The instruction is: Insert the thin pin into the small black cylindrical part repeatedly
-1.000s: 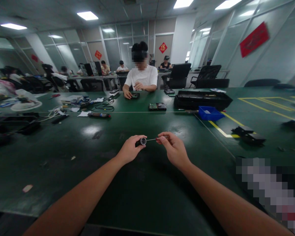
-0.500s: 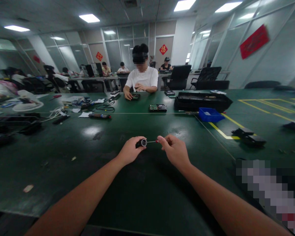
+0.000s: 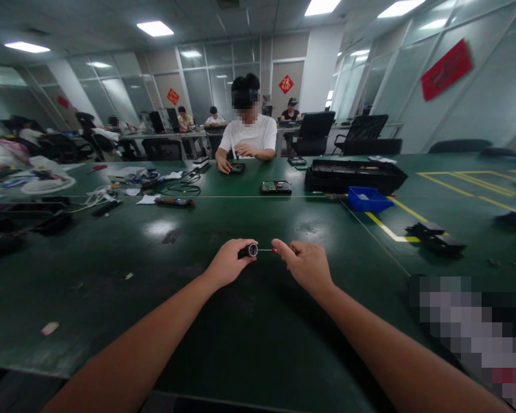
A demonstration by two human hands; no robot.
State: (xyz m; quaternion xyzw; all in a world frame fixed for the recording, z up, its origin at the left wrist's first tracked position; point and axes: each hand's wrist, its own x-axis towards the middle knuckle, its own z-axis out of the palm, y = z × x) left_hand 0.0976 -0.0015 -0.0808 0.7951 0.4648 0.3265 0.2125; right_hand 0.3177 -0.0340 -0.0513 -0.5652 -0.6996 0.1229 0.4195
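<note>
At the centre of the frame, the left hand (image 3: 229,265) grasps a black cylinder (image 3: 246,251), its metal-rimmed end facing the camera, probably to brace it against the thin-shafted screwdriver (image 3: 265,250) alongside. The right hand (image 3: 309,267) has its fingers curled round the screwdriver's mostly hidden handle, thumb extended, seemingly for guidance. Tip contact is too small to tell.

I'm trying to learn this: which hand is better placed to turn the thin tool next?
Probably the right hand: it holds the thin tool, while the left hand holds the black round part.
</note>
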